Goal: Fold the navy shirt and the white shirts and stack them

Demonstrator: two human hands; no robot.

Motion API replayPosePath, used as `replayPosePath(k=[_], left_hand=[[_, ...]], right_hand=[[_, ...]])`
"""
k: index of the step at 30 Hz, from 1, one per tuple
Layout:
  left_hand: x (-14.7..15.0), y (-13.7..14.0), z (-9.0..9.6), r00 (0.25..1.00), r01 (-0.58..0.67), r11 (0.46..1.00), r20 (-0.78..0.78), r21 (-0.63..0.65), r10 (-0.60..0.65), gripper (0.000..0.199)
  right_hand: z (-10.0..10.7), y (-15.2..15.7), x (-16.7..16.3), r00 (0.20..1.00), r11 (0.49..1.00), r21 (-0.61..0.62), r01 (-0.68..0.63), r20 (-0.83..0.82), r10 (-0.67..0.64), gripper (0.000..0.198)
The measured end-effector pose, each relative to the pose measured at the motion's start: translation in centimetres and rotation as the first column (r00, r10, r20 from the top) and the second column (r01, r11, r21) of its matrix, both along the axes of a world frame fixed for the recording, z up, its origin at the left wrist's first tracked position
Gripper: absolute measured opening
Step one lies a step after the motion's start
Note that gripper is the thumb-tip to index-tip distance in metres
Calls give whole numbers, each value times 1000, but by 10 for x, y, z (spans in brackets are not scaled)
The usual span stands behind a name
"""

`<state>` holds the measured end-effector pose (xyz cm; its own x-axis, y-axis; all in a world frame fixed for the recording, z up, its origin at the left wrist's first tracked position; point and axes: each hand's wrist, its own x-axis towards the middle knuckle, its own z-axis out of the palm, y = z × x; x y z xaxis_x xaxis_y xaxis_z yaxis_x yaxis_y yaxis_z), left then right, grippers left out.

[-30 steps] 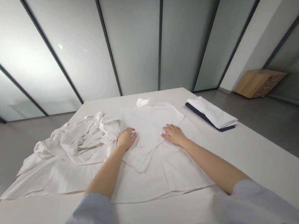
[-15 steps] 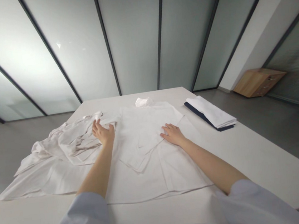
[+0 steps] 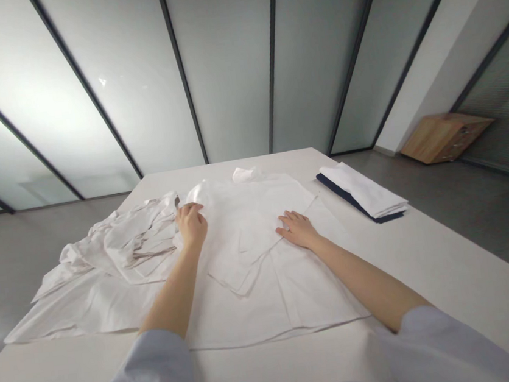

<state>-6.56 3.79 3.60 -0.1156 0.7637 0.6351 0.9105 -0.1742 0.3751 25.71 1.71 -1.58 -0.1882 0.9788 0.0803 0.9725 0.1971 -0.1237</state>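
Note:
A white shirt [image 3: 250, 314] lies spread out in front of me, its collar [image 3: 244, 174] at the far end. One part of it is folded over the middle and ends in a pointed corner. My left hand [image 3: 193, 224] is closed at the shirt's left edge, its fingers curled and pinching the cloth, which rises a little just beyond them. My right hand [image 3: 299, 229] rests flat on the right side of the shirt, fingers slightly spread across the folded edge.
Rumpled white garments [image 3: 100, 251] lie heaped on the left of the white table [image 3: 430, 281]. On the right, folded white cloth [image 3: 359, 188] sits on a dark blue flat piece [image 3: 340, 196]. A wooden cabinet [image 3: 444, 135] stands on the floor beyond.
My left hand has moved slightly right, and its spread fingers have closed on the shirt's edge. Cloth near it now stands up slightly. My right hand stays in place on the shirt.

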Motion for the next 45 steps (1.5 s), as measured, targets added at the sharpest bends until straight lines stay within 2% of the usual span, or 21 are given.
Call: replayPosePath(k=[2,3,6,9,14,19,21,23,25,27,29,30,31,33,34,35,36,37,41,43,45], left_hand=[[28,-9,4,937,304,952,-172,-34,-305,31],[41,-14,4,898,381,923,-217,-49,-382,31],[65,-27,2,873,424,903,-238,-64,-426,37],[63,-27,-5,924,322,944,-198,-67,-329,35],[32,-10,-21,981,21,990,-186,-143,-47,33],[4,0,-28,962,-222,929,-220,-297,159,44],[-3,1,-26,956,-253,896,-236,-366,173,46],[-8,3,-23,963,-236,896,-214,-375,164,43],[-10,6,-18,981,-187,921,-110,-342,159,44],[-7,9,-11,986,-116,942,77,-316,147,47],[-1,11,-3,946,28,957,317,-287,67,47],[3,10,1,899,154,953,438,-262,-24,46],[8,9,5,824,312,922,548,-228,-143,46],[17,6,12,608,620,775,701,-127,-372,48],[21,5,14,511,716,693,736,-80,-443,50],[25,3,13,455,764,643,748,-50,-483,51],[28,3,11,452,769,638,741,-40,-497,49],[31,3,7,495,740,671,718,-52,-490,47],[36,3,-24,805,528,817,444,-233,-393,30],[36,1,-40,884,460,838,240,-292,-402,32],[36,-1,-49,896,434,836,65,-337,-439,39]], right_hand=[[0,0,1,1000,1000,-3,-1,3,1,54],[0,0,1,1000,1000,-4,-3,5,3,54],[-1,1,3,1000,1000,-6,-10,12,10,54],[-3,2,4,1000,1000,-3,-13,19,13,53],[-2,3,3,1000,1000,-9,-4,13,5,53],[0,1,2,1000,1000,-4,-8,1,8,53],[0,1,2,1000,1000,-3,-8,1,8,53],[0,1,3,1000,1000,-3,-6,3,6,53],[-1,1,3,1000,1000,-5,-2,6,2,53],[-2,2,3,1000,1000,-5,1,3,-1,52],[-4,3,4,1000,1000,10,1,-21,-1,52],[-4,4,4,999,1000,24,1,-44,0,51],[-5,5,4,997,999,42,3,-76,0,49],[-5,6,6,985,996,86,22,-172,-7,45],[-5,7,7,972,993,107,40,-236,-14,42],[-5,8,8,950,991,121,61,-310,-21,41],[-5,9,10,920,989,126,82,-390,-27,41],[-5,9,11,882,987,124,102,-471,-32,42],[-4,13,16,710,982,67,174,-700,-78,58],[-4,14,17,713,982,42,186,-693,-106,62],[-3,14,17,808,986,34,163,-579,-114,57]])
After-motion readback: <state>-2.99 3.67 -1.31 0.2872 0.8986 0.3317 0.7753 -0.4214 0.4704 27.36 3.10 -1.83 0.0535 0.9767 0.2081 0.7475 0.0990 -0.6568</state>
